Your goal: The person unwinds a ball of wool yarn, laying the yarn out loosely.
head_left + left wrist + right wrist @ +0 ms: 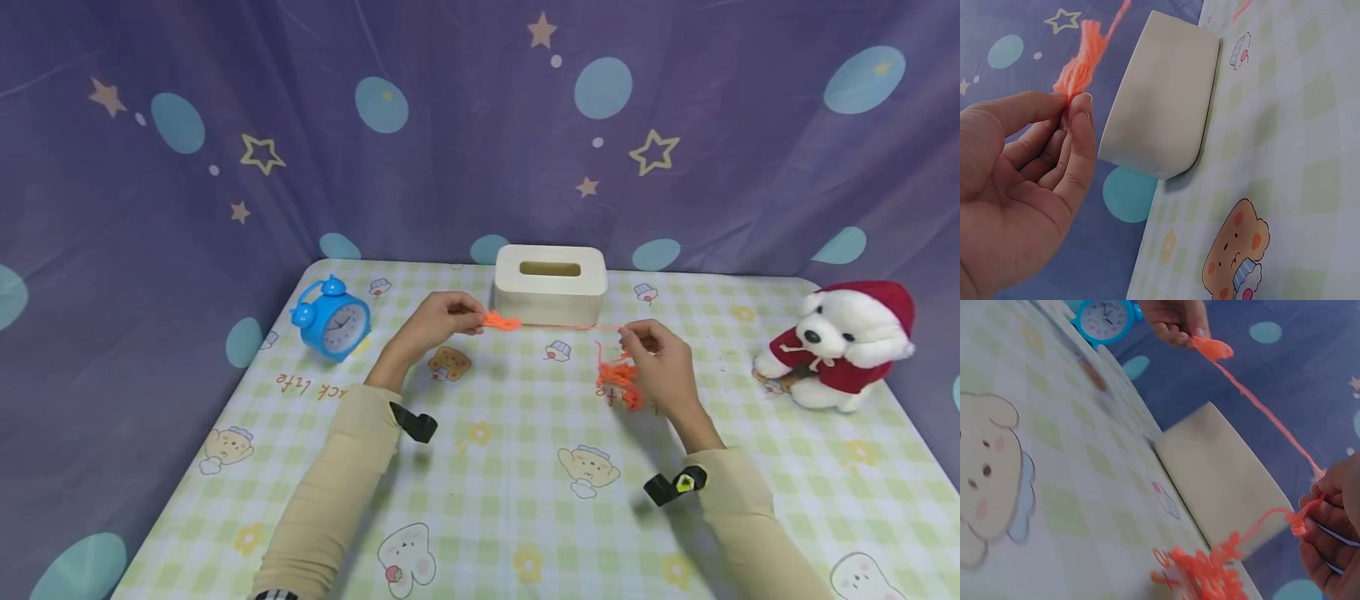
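Some orange yarn (1082,62), bunched and tangled, runs taut between the left fingers (1080,140) and right fingers (1339,478), both pinching it.

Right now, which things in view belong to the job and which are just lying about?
In the job, by the look of it:
- orange yarn bundle, pinched in the left grip
- yarn strand, stretched to the right grip
- loose yarn tangle, near the right grip

Lying about, untouched:
- blue alarm clock
- cream slotted box
- white plush toy
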